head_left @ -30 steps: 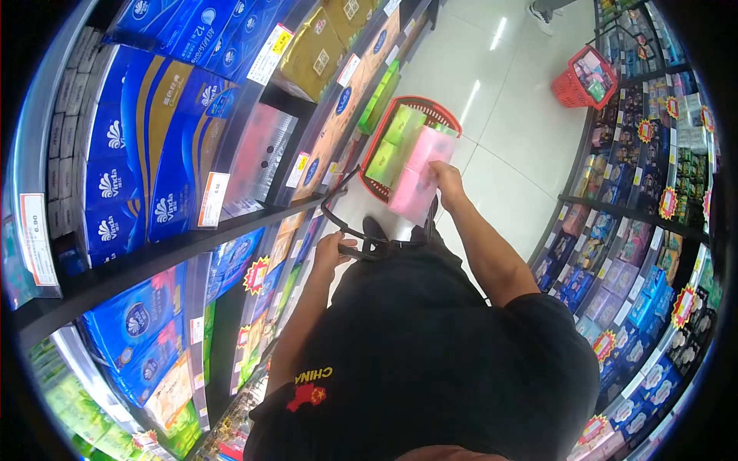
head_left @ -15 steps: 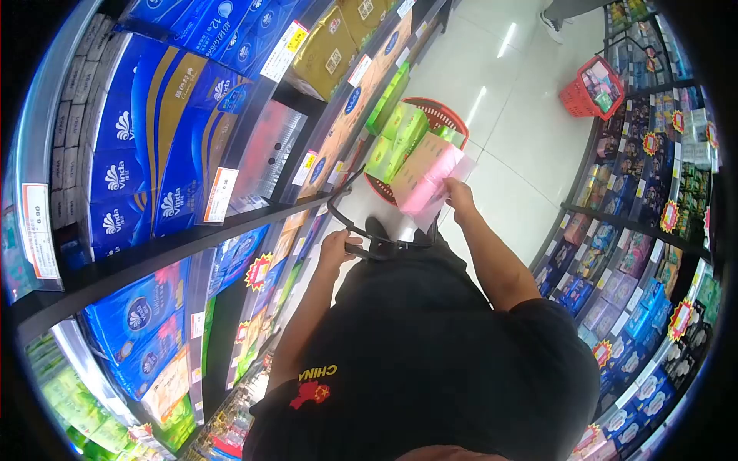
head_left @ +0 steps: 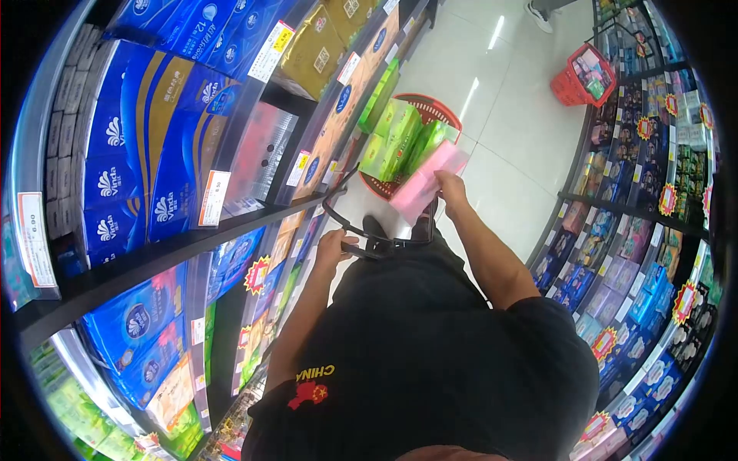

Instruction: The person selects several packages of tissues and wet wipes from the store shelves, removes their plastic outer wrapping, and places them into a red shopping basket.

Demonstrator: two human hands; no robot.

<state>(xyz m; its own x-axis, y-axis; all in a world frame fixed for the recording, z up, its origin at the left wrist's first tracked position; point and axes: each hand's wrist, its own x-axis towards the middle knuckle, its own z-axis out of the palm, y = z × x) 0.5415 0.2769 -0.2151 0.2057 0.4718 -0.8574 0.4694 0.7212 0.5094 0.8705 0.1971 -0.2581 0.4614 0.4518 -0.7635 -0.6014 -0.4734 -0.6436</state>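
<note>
In the head view a red shopping basket [head_left: 423, 99] stands low in front of me, with several green tissue packs [head_left: 390, 146] inside. My left hand [head_left: 334, 247] is closed around the basket's black handle [head_left: 329, 207]. A pink tissue pack [head_left: 420, 181] hangs tilted over the basket's right front part. My right hand [head_left: 450, 189] grips its near right side, fingertips partly hidden. Beneath the pack, part of the basket's interior is covered from sight.
A shelf edge [head_left: 146, 242] runs along my left, stocked with blue tissue packs [head_left: 111, 169]. Farther off, a second red basket [head_left: 567, 87] full of goods sits by the right shelves [head_left: 615, 200]. A person's shoe [head_left: 538, 17] shows at the top.
My right hand has turned the pink pack so its narrow side shows, and drawn it slightly left. More green packs are uncovered. My left hand keeps its hold on the handle.
</note>
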